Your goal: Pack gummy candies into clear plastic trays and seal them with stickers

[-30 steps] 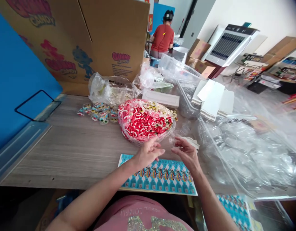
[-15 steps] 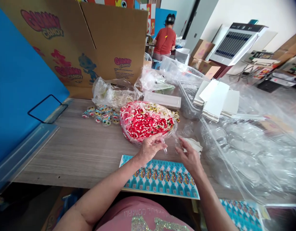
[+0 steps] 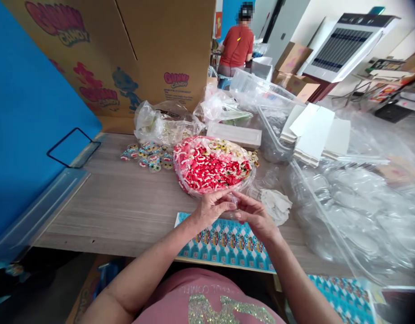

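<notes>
My left hand (image 3: 211,209) is closed, pinching a small clear plastic piece (image 3: 234,202) whose exact kind I cannot make out. From the other side, my right hand (image 3: 258,217) closes its fingertips on the same piece. Just beyond both hands lies an open clear bag of red and white gummy candies (image 3: 210,168), with yellowish ring-like pieces on top. Below the hands is a blue sheet of printed labels (image 3: 224,252) near the table's front edge. A crumpled white tissue (image 3: 277,206) sits to the right of my right hand.
Wrapped eyeball candies (image 3: 150,155) lie left of the bag. Behind stand a large cardboard box (image 3: 167,49) and a white tray (image 3: 232,134). At right, a big clear bin (image 3: 305,202) holds clear plastic shells beside white cards (image 3: 315,135). A person in red (image 3: 237,47) sits farther back.
My right hand has moved left and met my left hand at the clear piece. Its fingers, apart before, are now closed on it. The whole view has shifted slightly.
</notes>
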{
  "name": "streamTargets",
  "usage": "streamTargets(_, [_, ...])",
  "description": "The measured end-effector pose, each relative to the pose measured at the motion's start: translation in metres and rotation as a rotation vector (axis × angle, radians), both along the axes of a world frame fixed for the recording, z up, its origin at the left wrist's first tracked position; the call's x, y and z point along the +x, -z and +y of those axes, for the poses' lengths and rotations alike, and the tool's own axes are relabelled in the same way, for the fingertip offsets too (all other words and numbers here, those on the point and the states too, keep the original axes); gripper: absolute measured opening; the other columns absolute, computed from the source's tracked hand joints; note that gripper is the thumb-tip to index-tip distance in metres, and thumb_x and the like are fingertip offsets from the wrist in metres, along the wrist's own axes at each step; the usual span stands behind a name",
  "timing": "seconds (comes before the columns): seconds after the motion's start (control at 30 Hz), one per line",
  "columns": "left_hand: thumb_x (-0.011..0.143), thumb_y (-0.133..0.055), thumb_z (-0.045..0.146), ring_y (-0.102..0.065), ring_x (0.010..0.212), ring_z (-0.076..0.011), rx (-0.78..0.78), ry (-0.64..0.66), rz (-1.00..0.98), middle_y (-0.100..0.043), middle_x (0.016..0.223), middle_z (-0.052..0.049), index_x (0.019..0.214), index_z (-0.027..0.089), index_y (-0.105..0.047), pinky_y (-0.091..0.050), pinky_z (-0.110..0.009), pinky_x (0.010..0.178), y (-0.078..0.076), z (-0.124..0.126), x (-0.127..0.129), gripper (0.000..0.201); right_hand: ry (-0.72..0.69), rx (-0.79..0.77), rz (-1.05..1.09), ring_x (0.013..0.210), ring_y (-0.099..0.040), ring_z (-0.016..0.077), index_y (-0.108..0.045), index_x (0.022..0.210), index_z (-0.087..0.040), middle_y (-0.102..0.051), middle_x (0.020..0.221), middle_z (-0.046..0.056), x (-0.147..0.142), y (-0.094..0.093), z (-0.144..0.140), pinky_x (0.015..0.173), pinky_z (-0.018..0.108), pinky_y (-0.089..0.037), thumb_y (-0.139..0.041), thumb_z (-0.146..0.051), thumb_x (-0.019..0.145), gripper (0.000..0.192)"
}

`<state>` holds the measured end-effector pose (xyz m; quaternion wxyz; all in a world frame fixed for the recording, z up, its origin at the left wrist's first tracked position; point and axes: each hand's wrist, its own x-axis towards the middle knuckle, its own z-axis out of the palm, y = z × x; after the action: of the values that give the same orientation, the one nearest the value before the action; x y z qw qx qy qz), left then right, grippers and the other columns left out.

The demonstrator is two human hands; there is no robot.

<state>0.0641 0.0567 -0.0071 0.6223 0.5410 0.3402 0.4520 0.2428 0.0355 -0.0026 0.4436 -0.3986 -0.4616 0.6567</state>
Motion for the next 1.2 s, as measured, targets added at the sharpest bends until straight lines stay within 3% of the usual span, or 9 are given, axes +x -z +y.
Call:
streamTargets(0.13, [0.074,-0.077,0.035,-0.065,0.074,-0.0151,-0.073,-0.021,0.001,-0.071,0.084,-0.003,0.118,0.017,-0.071,-0.055,-0.032,0.076,-0.001,-0.003,-0.001,0.047,0.010,-0.001,-0.011,0.088,-0.066,0.0187,-0.071,0.118,-0.029,-0.073,0.101,0.003,-0.001,0.000,-0.001,0.075,0.033,-0.057,-0.088,-0.026,0.062,0.059])
streamTargets(0.3, [0.073,-0.078,0.039,-0.063,0.066,-0.0133,-0.181,-0.074,-0.087,-0.069,0.077,-0.001,0.116,0.016,-0.071,-0.057,-0.031,0.068,0.002,-0.005,-0.002,0.049,0.127,-0.039,-0.032,0.053,-0.049,0.0073,-0.072,0.108,-0.022,-0.065,0.076,0.000,0.006,0.001,-0.002,0.043,0.017,-0.038,-0.080,-0.032,0.073,0.037])
streamTargets(0.47, [0.074,-0.077,0.035,-0.063,0.069,-0.0136,-0.166,-0.055,-0.046,-0.069,0.082,-0.002,0.115,0.016,-0.071,-0.056,-0.031,0.069,0.002,-0.008,-0.003,0.045,0.015,0.057,-0.092,0.093,-0.063,0.0174,-0.056,0.139,-0.033,-0.065,0.120,0.007,0.005,-0.003,-0.007,0.065,0.026,-0.055,-0.077,-0.035,0.078,0.065])
streamTargets(0.63, [0.078,-0.072,0.029,-0.064,0.074,-0.0152,-0.082,0.056,0.019,-0.070,0.083,-0.003,0.106,0.017,-0.074,-0.055,-0.030,0.072,0.001,-0.012,-0.002,0.030,-0.025,0.046,-0.125,0.081,-0.064,0.0151,-0.070,0.119,-0.029,-0.072,0.098,0.002,-0.001,-0.007,-0.010,0.071,0.029,-0.056,-0.082,-0.026,0.069,0.052])
streamTargets(0.83, [0.076,-0.074,0.037,-0.063,0.065,-0.0134,-0.193,-0.028,-0.029,-0.067,0.075,0.000,0.113,0.017,-0.070,-0.057,-0.030,0.065,-0.001,-0.012,-0.004,0.042,0.140,0.023,-0.208,0.069,-0.062,0.0160,-0.068,0.117,-0.021,-0.072,0.097,0.008,0.014,0.009,-0.001,0.049,0.023,-0.043,-0.072,-0.031,0.072,0.047])
streamTargets(0.93, [0.072,-0.077,0.042,-0.058,0.055,-0.0110,-0.225,-0.121,0.002,-0.060,0.067,0.004,0.101,0.017,-0.065,-0.054,-0.026,0.054,-0.002,-0.011,-0.008,0.041,0.318,0.163,-0.659,0.079,-0.064,0.0220,-0.066,0.123,-0.018,-0.070,0.098,0.011,0.027,0.013,0.007,0.059,0.031,-0.050,-0.063,-0.033,0.076,0.049])
streamTargets(1.03, [0.072,-0.077,0.046,-0.050,0.045,-0.0086,-0.195,-0.168,0.090,-0.054,0.060,0.007,0.089,0.019,-0.057,-0.042,-0.018,0.038,0.000,-0.012,-0.012,0.038,0.383,0.418,-1.064,0.112,-0.059,0.0305,-0.063,0.131,-0.020,-0.063,0.127,0.015,0.026,0.002,0.003,0.081,0.042,-0.052,-0.059,-0.032,0.081,0.051])
streamTargets(1.1, [0.075,-0.075,0.047,-0.046,0.041,-0.0076,-0.187,-0.195,0.115,-0.052,0.058,0.007,0.087,0.020,-0.055,-0.035,-0.017,0.033,0.001,-0.016,-0.014,0.036,0.327,0.515,-1.048,0.113,-0.059,0.0292,-0.061,0.134,-0.023,-0.061,0.132,0.014,0.015,-0.009,-0.009,0.080,0.039,-0.053,-0.060,-0.036,0.085,0.051])
streamTargets(1.2, [0.078,-0.073,0.047,-0.044,0.039,-0.0067,-0.206,-0.270,0.078,-0.052,0.057,0.008,0.088,0.020,-0.053,-0.034,-0.016,0.032,0.000,-0.026,-0.016,0.035,0.157,0.548,-0.827,0.079,-0.066,0.0196,-0.067,0.123,-0.024,-0.073,0.097,0.008,-0.009,-0.016,-0.027,0.065,0.030,-0.051,-0.060,-0.035,0.089,0.037])
